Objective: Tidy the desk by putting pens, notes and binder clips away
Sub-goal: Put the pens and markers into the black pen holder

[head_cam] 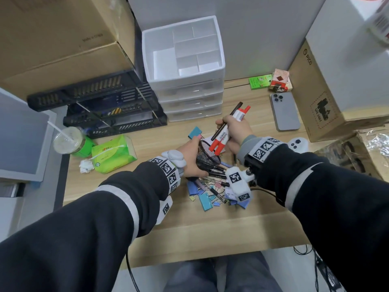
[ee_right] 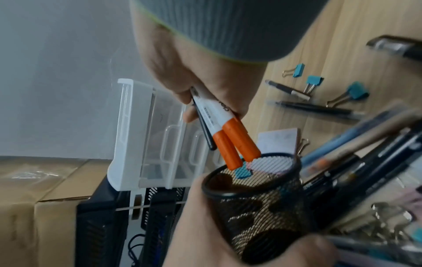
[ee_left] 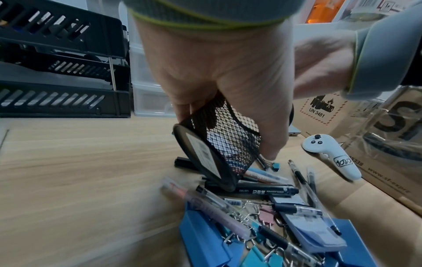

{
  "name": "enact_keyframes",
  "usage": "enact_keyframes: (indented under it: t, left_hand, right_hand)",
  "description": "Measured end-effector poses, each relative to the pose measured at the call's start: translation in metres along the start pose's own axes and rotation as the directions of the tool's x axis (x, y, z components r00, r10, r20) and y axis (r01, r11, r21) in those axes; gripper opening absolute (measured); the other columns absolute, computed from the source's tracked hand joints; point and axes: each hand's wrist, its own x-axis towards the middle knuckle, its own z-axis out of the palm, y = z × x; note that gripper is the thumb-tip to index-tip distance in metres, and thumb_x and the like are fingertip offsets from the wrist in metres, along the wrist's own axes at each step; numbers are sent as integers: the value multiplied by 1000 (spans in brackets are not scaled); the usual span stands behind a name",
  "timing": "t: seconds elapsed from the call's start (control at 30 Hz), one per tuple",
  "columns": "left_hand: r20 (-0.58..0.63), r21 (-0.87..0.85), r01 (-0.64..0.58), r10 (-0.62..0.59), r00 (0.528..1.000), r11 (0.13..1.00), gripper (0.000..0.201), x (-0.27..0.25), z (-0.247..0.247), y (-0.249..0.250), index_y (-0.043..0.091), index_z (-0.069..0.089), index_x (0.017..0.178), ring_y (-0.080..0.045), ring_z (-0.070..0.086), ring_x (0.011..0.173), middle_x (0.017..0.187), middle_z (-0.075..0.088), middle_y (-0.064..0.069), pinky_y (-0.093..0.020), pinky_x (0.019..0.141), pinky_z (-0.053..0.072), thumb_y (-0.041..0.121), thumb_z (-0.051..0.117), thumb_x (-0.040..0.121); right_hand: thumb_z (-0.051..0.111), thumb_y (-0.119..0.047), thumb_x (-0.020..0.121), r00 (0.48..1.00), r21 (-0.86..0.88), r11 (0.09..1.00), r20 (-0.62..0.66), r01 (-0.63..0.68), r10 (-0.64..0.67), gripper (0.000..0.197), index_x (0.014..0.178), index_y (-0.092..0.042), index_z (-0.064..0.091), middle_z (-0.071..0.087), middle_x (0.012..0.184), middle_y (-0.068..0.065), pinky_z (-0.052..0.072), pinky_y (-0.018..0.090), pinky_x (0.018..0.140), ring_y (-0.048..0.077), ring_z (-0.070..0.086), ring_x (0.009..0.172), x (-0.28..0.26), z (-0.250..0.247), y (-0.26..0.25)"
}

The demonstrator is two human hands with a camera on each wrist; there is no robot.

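Note:
My left hand (head_cam: 190,157) grips a black mesh pen cup (head_cam: 207,155), tilted above the desk with its open mouth toward my right hand. In the left wrist view the pen cup (ee_left: 219,150) leans over the pile. My right hand (head_cam: 233,129) holds two red-capped white markers (head_cam: 223,137) and a thin black pen (head_cam: 228,120). The marker caps (ee_right: 237,144) sit at the cup's rim (ee_right: 251,171). Below the hands lies a pile of pens (ee_left: 269,189), coloured binder clips (head_cam: 205,200) and note pads (ee_left: 319,234).
A white drawer organiser (head_cam: 185,66) with open top compartments stands at the back centre, black paper trays (head_cam: 101,106) to its left. A phone (head_cam: 284,111), cardboard boxes (head_cam: 320,106), a white controller (ee_left: 331,157), a tissue pack (head_cam: 113,154) and a drink cup (head_cam: 67,140) ring the desk.

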Motion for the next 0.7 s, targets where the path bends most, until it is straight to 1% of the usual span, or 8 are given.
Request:
enact_keyframes:
  t: [0.07, 0.17, 0.2, 0.3, 0.4, 0.47, 0.57, 0.7]
  left_hand:
    - [-11, -31, 20, -20, 1000, 999, 103, 0, 0, 0, 14, 33, 131, -12, 59, 90, 108, 57, 7, -28, 75, 50, 49, 90, 53]
    - [-35, -82, 41, -44, 998, 996, 97, -1, 1, 0, 18, 35, 123, -13, 62, 91, 106, 60, 5, -35, 79, 57, 50, 89, 51]
    - [-41, -101, 39, -44, 998, 994, 97, -1, 2, -1, 18, 34, 125, -13, 62, 92, 107, 60, 5, -36, 81, 57, 50, 89, 51]
    - [-71, -118, 14, -22, 997, 993, 97, -3, 1, -2, 21, 33, 128, -15, 63, 94, 109, 60, 4, -38, 82, 57, 50, 87, 53]
    - [-112, -133, -5, -10, 994, 991, 93, -3, 2, -2, 21, 34, 124, -16, 63, 92, 107, 60, 3, -37, 80, 56, 48, 88, 54]
    - [-132, -160, -7, -15, 991, 987, 91, -4, 3, -1, 19, 35, 123, -16, 63, 90, 105, 60, 2, -35, 78, 56, 44, 89, 54]
    - [-140, -162, -9, -14, 990, 987, 88, -3, 4, -1, 18, 36, 120, -15, 63, 85, 101, 60, 1, -32, 71, 55, 39, 90, 55]
    - [-140, -163, -21, -2, 990, 986, 85, -5, 5, -4, 19, 35, 120, -13, 62, 80, 95, 59, 5, -25, 64, 49, 32, 88, 56]
  right_hand:
    - [52, 2, 88, 1000, 2, 1000, 26, 10, -10, 9, 87, 0, 61, 68, 79, 11, 56, 33, 72, 18, 66, 71, -3, 6, 6]
    - [55, 1, 88, 999, -44, 999, 35, 18, -17, 10, 91, 1, 65, 73, 88, 11, 58, 26, 67, 17, 68, 73, -10, 7, 17]
    - [60, -5, 85, 999, -93, 995, 35, 29, -26, 11, 92, 0, 68, 75, 91, 10, 59, 29, 71, 18, 69, 76, -12, 6, 23]
    - [67, -29, 70, 998, -286, 957, 39, 56, -47, 40, 100, -4, 74, 77, 96, 9, 61, 39, 81, 25, 74, 86, -13, -1, 33]
    - [72, -25, 79, 998, -314, 948, 47, 53, -40, 25, 92, -3, 72, 77, 88, 10, 61, 43, 82, 26, 74, 83, -13, -8, 42]
    - [74, -22, 83, 997, -291, 957, 72, 15, 6, 20, 99, -11, 66, 75, 87, 7, 60, 42, 81, 22, 73, 82, -16, -12, 45]
    - [73, -13, 85, 991, -227, 973, 120, -34, 63, 34, 117, -11, 61, 73, 93, 9, 61, 36, 69, 25, 73, 86, -21, -15, 46]
    - [72, -12, 85, 980, -188, 980, 176, -61, 95, 25, 108, -11, 63, 71, 84, 7, 58, 32, 61, 21, 71, 74, -24, -16, 42]
